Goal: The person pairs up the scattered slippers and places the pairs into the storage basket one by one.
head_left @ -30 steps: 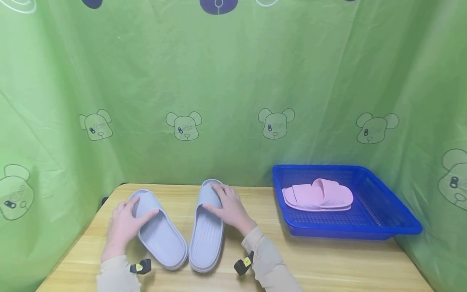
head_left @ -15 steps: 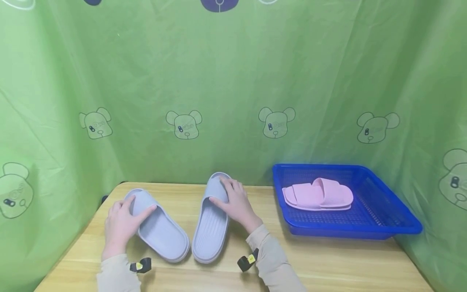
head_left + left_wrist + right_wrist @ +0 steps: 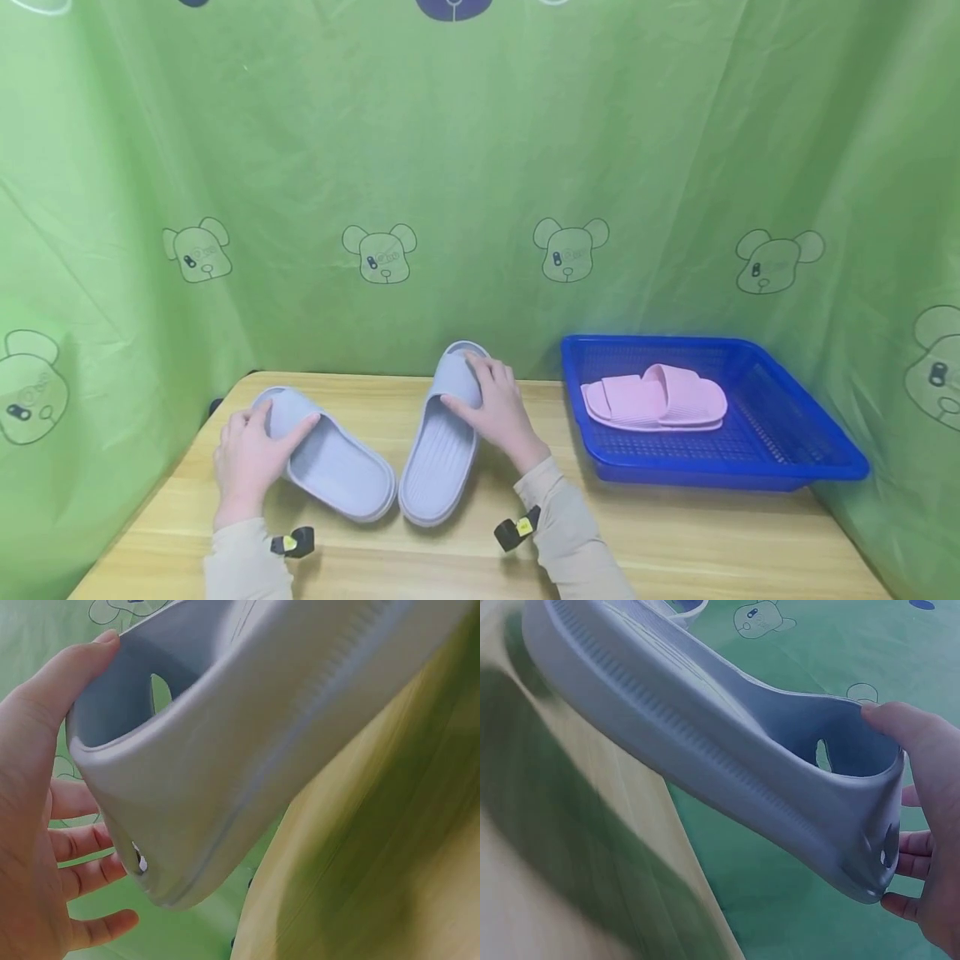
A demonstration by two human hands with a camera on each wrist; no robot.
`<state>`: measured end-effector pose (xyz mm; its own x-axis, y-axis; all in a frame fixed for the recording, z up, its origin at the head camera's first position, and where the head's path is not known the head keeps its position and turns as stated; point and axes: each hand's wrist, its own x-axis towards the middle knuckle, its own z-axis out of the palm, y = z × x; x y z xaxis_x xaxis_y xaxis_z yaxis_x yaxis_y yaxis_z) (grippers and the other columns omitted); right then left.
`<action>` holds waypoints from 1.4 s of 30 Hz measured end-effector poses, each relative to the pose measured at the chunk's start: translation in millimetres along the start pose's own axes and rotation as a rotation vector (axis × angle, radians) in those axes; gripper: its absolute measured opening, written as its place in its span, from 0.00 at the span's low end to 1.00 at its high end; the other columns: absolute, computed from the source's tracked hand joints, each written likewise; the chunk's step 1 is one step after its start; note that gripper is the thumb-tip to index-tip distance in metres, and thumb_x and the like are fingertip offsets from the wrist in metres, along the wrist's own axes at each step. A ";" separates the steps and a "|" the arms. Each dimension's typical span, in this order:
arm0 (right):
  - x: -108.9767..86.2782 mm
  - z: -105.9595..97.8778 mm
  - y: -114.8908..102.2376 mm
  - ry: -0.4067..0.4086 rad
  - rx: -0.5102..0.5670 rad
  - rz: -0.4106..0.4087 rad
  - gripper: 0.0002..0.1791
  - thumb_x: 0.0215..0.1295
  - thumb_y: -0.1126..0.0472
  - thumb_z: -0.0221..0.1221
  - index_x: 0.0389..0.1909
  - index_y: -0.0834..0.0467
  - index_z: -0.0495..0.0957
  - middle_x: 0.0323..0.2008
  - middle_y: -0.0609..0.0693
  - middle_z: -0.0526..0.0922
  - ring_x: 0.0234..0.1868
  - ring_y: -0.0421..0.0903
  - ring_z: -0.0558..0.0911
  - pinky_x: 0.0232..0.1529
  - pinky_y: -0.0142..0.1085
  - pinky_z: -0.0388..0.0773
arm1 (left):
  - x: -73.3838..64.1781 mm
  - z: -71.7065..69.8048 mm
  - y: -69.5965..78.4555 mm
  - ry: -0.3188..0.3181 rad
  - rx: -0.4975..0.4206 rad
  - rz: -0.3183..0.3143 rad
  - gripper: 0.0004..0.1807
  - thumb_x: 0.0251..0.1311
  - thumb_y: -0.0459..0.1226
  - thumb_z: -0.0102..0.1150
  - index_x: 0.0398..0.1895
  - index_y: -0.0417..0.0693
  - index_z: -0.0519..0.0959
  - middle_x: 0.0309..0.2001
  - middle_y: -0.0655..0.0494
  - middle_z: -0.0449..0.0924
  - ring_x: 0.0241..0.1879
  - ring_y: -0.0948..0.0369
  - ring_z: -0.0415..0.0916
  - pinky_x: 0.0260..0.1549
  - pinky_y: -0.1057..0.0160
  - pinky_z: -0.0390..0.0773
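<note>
Pale wood-grain worktop (image 3: 675, 546): left hand (image 3: 251, 454) pinches one grey-blue moulded slide slipper (image 3: 345, 471) by its strap (image 3: 292, 412), right hand (image 3: 502, 417) the matching slipper (image 3: 438, 467). Even grips, matched angles should pair them neatly.

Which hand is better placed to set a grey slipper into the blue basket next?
Probably the right grip: its slipper is nearer the basket. The left grip holds the other slipper, farther away.
</note>
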<state>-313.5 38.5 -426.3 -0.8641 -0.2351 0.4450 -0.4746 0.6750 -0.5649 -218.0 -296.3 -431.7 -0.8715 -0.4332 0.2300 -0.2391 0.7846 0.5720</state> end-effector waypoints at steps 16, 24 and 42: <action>2.1 -14.9 -2.1 0.083 -0.040 0.053 0.46 0.53 0.34 0.64 0.71 0.48 0.62 0.62 0.58 0.70 0.62 0.57 0.67 0.62 0.55 0.65 | -0.7 6.1 2.8 0.104 -0.023 -0.068 0.57 0.46 0.76 0.53 0.70 0.45 0.64 0.58 0.37 0.65 0.55 0.44 0.62 0.47 0.42 0.63; 2.4 -16.6 -4.1 0.131 -0.040 0.117 0.47 0.54 0.32 0.62 0.72 0.49 0.61 0.61 0.59 0.69 0.61 0.56 0.66 0.60 0.54 0.65 | 0.1 9.1 6.3 0.157 -0.044 -0.105 0.58 0.43 0.77 0.54 0.71 0.49 0.62 0.58 0.38 0.66 0.54 0.45 0.62 0.44 0.46 0.60; 0.1 -9.1 -14.1 0.316 -0.018 0.152 0.50 0.51 0.31 0.63 0.72 0.48 0.59 0.51 0.57 0.67 0.52 0.55 0.65 0.54 0.49 0.63 | -0.1 8.6 19.2 0.220 -0.079 -0.184 0.60 0.42 0.78 0.53 0.69 0.43 0.64 0.59 0.35 0.66 0.58 0.41 0.61 0.51 0.41 0.59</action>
<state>-305.4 35.3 -412.0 -0.8290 0.0952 0.5511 -0.3385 0.6989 -0.6300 -226.2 -277.4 -427.4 -0.7003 -0.6580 0.2769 -0.3430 0.6503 0.6778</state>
